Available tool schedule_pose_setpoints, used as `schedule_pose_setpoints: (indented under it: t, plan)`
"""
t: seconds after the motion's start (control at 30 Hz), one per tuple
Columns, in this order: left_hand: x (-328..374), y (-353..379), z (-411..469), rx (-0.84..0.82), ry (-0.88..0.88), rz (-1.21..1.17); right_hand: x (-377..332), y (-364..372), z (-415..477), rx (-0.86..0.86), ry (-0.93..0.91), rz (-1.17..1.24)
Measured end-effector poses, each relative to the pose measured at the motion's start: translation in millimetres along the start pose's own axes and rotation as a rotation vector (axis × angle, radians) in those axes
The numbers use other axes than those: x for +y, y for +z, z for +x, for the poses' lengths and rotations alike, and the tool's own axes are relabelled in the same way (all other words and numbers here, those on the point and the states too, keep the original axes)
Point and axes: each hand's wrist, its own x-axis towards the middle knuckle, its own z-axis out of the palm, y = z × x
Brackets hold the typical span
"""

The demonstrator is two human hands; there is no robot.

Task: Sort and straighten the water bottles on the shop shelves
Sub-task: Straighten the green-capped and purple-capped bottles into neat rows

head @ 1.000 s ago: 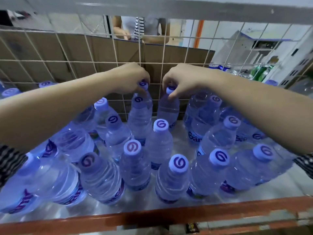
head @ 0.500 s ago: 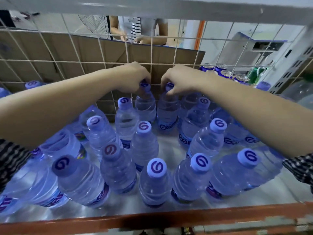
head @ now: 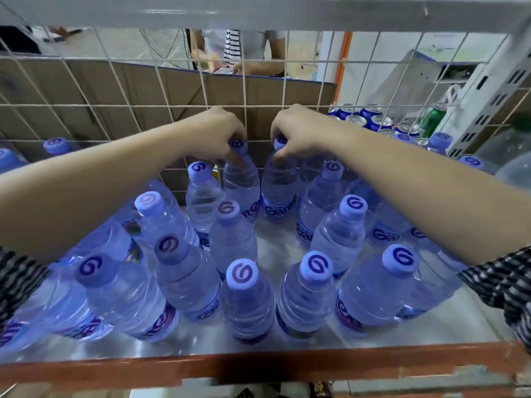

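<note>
Hands haven't let go of anything since a second ago. Both are still on the same two caps, and the pair of bottles now stands side by side, clear of the neighbour that was crowding the left one.

Left hand [head: 218, 133] has its fingers [head: 234, 156] curled down round the cap and neck of the left bottle [head: 241, 185]. Right hand [head: 298, 130] is doing the same, pinching the cap of the right bottle [head: 278, 188]. Both bottles are at 12 o'clock on the shelf [head: 258, 366], just in front of the wire mesh [head: 120, 104] and close to upright, nearly touching each other.

On handling: they look full, so I'd guess a fair bit of weight for something held by the top. The walls look like thin ribbed plastic that would probably dent if squeezed mid-body. The cap and neck are the stiff part, and the ridged cap edge should give decent grip, so that's where I'd hold them too. The shelf floor looks like smooth metal, so sliding should be easier than lifting.

One catch is that steering from the cap makes a tall bottle want to tip. With others packed in at 10 and 2 o'clock, one wobble could knock a few over.

Loads left to do as well. The bunch from 7 to 9 o'clock looks jumbled and leaning, though the wide lens may be exaggerating that.
</note>
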Motion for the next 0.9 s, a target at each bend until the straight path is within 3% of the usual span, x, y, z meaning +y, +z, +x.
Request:
schedule_pose_setpoints:
  t: [0.2,0.53,0.63,0.7,0.8,0.9]
  plan:
    - [2.3,11.7,7.3,0.159,-0.009,0.047,1.3,0.8,1.3,0.014,-0.031,-0.029]
    - [2.5,10.8,0.0,0.090,-0.149,0.016,-3.8,3.4,-0.8,0.002,0.027,-0.107]
    - [-5.3,-0.5,-23.0,0.066,-0.086,-0.029,-19.4,-0.2,-8.9,0.152,-0.015,-0.246]
    - [-9.2,-11.1,-47.5,0.094,-0.026,-0.065,-40.5,-10.8,-20.4,0.212,-0.143,-0.081]
    - [-12.5,-18.5,-80.0,0.012,0.032,-0.077,-78.5,-25.9,-44.9,-0.035,-0.301,0.176]
    - [-13.7,-6.4,-90.2,-0.041,0.023,-0.011,-102.3,-10.3,-57.0,-0.164,-0.368,0.032]
